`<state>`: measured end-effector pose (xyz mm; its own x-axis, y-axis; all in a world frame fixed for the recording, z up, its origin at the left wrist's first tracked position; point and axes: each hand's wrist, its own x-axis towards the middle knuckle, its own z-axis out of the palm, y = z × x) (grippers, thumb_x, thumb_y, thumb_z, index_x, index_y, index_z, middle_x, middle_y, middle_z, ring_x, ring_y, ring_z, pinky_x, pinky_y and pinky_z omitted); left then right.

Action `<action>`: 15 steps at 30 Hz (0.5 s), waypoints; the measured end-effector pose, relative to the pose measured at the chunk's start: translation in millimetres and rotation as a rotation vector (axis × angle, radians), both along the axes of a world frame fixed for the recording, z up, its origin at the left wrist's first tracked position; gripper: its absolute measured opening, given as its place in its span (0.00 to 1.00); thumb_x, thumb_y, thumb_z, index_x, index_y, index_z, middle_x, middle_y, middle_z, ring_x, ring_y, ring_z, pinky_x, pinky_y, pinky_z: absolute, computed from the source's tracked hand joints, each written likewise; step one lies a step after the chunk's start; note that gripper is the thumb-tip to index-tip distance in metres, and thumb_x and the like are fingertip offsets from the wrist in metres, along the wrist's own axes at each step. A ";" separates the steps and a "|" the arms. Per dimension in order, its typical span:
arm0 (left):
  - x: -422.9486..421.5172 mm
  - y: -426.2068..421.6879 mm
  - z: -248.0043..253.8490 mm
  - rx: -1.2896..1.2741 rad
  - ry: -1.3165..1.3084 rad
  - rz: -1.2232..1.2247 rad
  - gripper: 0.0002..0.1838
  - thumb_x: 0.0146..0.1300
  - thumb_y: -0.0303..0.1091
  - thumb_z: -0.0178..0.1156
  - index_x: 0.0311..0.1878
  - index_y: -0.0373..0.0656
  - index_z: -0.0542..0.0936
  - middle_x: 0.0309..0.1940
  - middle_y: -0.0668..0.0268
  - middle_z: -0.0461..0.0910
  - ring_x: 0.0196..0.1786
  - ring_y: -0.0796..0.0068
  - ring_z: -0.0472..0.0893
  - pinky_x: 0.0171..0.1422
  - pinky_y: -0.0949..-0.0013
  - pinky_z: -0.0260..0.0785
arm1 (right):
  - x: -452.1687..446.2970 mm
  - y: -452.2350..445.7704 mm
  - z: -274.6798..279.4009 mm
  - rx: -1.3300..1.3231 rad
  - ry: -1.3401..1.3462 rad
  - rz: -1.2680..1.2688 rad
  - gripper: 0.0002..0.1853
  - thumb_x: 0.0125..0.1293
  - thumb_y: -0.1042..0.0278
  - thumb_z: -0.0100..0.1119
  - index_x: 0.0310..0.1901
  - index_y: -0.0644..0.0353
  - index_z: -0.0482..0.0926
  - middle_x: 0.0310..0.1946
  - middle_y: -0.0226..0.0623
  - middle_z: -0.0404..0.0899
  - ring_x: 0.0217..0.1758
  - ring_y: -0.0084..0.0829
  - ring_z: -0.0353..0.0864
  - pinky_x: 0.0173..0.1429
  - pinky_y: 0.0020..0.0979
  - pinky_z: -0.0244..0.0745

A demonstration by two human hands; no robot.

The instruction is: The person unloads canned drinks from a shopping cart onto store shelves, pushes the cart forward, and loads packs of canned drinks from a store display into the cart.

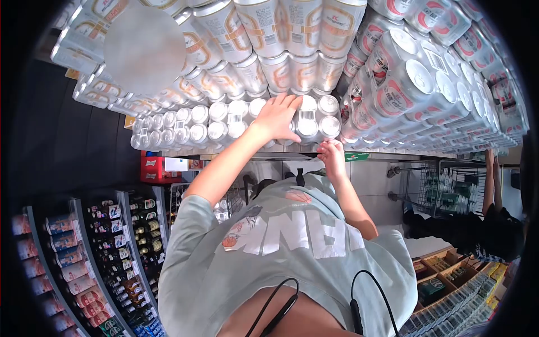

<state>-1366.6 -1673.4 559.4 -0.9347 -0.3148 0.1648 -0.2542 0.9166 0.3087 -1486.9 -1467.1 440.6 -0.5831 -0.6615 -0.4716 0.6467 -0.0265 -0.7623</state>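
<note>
My left hand (277, 119) lies with its fingers spread on the tops of a shrink-wrapped row of cans (227, 121). To its right, at the front edge of the same row, is my right hand (331, 154), its fingers curled together. Whatever those fingers hold, if anything, is too small to make out. Behind the row stand stacked packs of white and gold cans (275, 33). White and red can packs (393, 84) are piled to the right of the row.
A green label (356, 157) sits on the shelf edge right of my right hand. Bottle shelves (118, 247) stand at the lower left, with a red box (152, 168) above them. At the right are a wire cart (449, 188) and a person in dark clothes (460, 233).
</note>
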 end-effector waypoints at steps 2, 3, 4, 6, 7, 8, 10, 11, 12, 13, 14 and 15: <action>-11.1 -5.1 -7.3 -0.151 -0.166 -0.061 0.66 0.31 0.59 0.80 0.74 0.42 0.57 0.61 0.53 0.71 0.68 0.52 0.67 0.73 0.53 0.57 | -1.5 6.3 4.7 0.010 0.013 0.021 0.10 0.68 0.67 0.56 0.48 0.52 0.68 0.40 0.32 0.77 0.39 0.26 0.80 0.44 0.30 0.74; -15.2 -3.9 -7.2 -0.124 -0.194 -0.059 0.67 0.30 0.55 0.81 0.75 0.42 0.57 0.63 0.55 0.70 0.68 0.53 0.66 0.74 0.55 0.56 | -1.3 11.6 8.5 0.027 0.099 0.104 0.10 0.68 0.68 0.56 0.49 0.52 0.68 0.40 0.31 0.77 0.39 0.24 0.80 0.44 0.28 0.73; -18.7 -3.1 -7.4 -0.120 -0.198 -0.062 0.67 0.30 0.55 0.81 0.75 0.42 0.57 0.63 0.55 0.70 0.68 0.53 0.66 0.74 0.55 0.56 | 0.3 16.9 11.7 0.045 0.183 0.186 0.11 0.68 0.69 0.56 0.49 0.52 0.69 0.40 0.30 0.78 0.39 0.23 0.80 0.45 0.27 0.72; -23.1 -1.3 -8.9 -0.065 -0.202 -0.042 0.69 0.28 0.54 0.81 0.75 0.41 0.55 0.61 0.55 0.70 0.66 0.53 0.67 0.73 0.55 0.56 | 10.3 24.5 18.7 0.069 0.249 0.225 0.14 0.66 0.72 0.58 0.52 0.54 0.70 0.43 0.30 0.78 0.43 0.22 0.79 0.46 0.26 0.71; -22.6 -1.9 -13.4 -0.050 -0.122 -0.052 0.70 0.27 0.53 0.81 0.76 0.39 0.55 0.59 0.54 0.71 0.64 0.52 0.68 0.73 0.55 0.55 | 17.4 26.1 26.2 0.010 0.428 0.257 0.17 0.64 0.74 0.59 0.53 0.56 0.69 0.46 0.31 0.78 0.44 0.23 0.79 0.47 0.27 0.71; -21.9 -3.3 -16.5 -0.041 -0.124 -0.057 0.70 0.27 0.53 0.81 0.76 0.39 0.55 0.59 0.54 0.71 0.64 0.52 0.68 0.73 0.55 0.55 | 21.9 27.9 36.5 -0.048 0.610 0.290 0.19 0.62 0.75 0.61 0.54 0.57 0.69 0.48 0.31 0.77 0.46 0.24 0.79 0.48 0.27 0.71; -20.2 -3.7 -17.5 -0.010 -0.045 -0.062 0.69 0.26 0.51 0.81 0.76 0.39 0.55 0.58 0.53 0.71 0.64 0.52 0.68 0.73 0.55 0.55 | 18.7 23.8 81.3 0.019 0.774 0.403 0.28 0.55 0.75 0.66 0.57 0.58 0.68 0.54 0.39 0.75 0.54 0.33 0.77 0.54 0.34 0.72; -19.8 -1.4 -14.6 0.024 -0.039 -0.050 0.70 0.24 0.49 0.82 0.76 0.38 0.56 0.58 0.52 0.71 0.64 0.52 0.67 0.72 0.55 0.56 | 14.5 16.9 102.4 -0.014 1.118 0.453 0.33 0.51 0.74 0.69 0.60 0.58 0.67 0.57 0.43 0.72 0.58 0.39 0.74 0.59 0.38 0.70; -18.7 -0.6 -14.2 0.030 -0.033 -0.046 0.70 0.24 0.49 0.82 0.76 0.38 0.56 0.58 0.52 0.71 0.64 0.52 0.67 0.72 0.55 0.56 | 9.0 10.2 118.5 -0.052 1.462 0.502 0.38 0.47 0.73 0.71 0.63 0.57 0.66 0.59 0.46 0.69 0.62 0.45 0.71 0.64 0.42 0.68; -18.3 -2.6 -13.9 0.049 -0.031 -0.071 0.70 0.24 0.48 0.82 0.76 0.38 0.56 0.59 0.52 0.71 0.64 0.52 0.67 0.73 0.55 0.55 | 1.1 1.3 131.0 -0.053 1.470 0.512 0.38 0.47 0.73 0.71 0.63 0.57 0.66 0.59 0.46 0.69 0.62 0.45 0.71 0.64 0.42 0.68; -17.2 -4.4 -14.1 0.067 -0.028 -0.094 0.70 0.23 0.47 0.82 0.76 0.38 0.56 0.59 0.53 0.71 0.64 0.52 0.67 0.73 0.55 0.55 | -7.4 -10.6 141.6 -0.041 1.632 0.560 0.43 0.45 0.72 0.72 0.66 0.54 0.64 0.62 0.49 0.66 0.65 0.49 0.67 0.67 0.45 0.65; -16.7 -2.9 -16.5 0.073 -0.012 -0.080 0.70 0.23 0.47 0.82 0.75 0.37 0.57 0.59 0.53 0.71 0.65 0.52 0.67 0.73 0.54 0.55 | -14.3 -23.5 146.0 -0.032 1.793 0.610 0.48 0.42 0.71 0.74 0.69 0.52 0.62 0.64 0.51 0.64 0.68 0.53 0.63 0.70 0.47 0.62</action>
